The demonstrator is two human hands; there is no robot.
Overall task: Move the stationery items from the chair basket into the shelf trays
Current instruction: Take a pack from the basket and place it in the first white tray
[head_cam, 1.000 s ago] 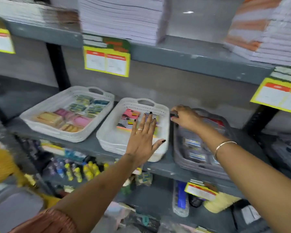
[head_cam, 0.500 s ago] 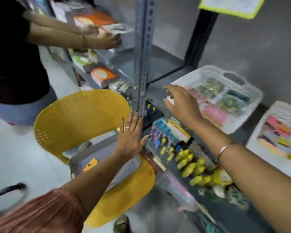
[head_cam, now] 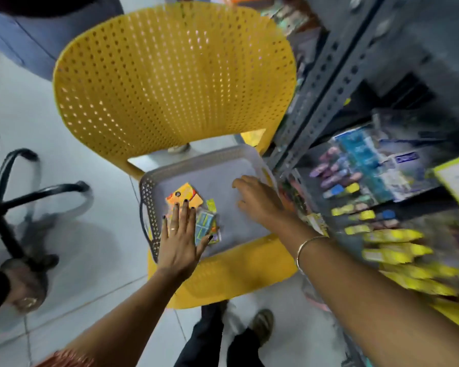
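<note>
A grey plastic basket (head_cam: 223,165) sits on the seat of a yellow perforated chair (head_cam: 170,80). Inside it, near the left wall, lie an orange packet (head_cam: 182,193) and several small blue and yellow stationery packs (head_cam: 206,223). My left hand (head_cam: 179,235) hovers flat over these packs, fingers spread, holding nothing. My right hand (head_cam: 259,201) is inside the basket to the right of the packs, fingers loosely curled over the bare grey floor, empty. The shelf trays are out of view.
A grey metal shelf upright (head_cam: 326,91) stands right of the chair, with blurred yellow and blue stationery (head_cam: 392,250) on the lower shelves. A black chair base (head_cam: 16,197) is on the floor at left. Another person's hand (head_cam: 24,287) shows at lower left.
My view has swung from the shelf trays down to the chair. Both hands left the shelf and now reach into the basket, the left over the packs.
</note>
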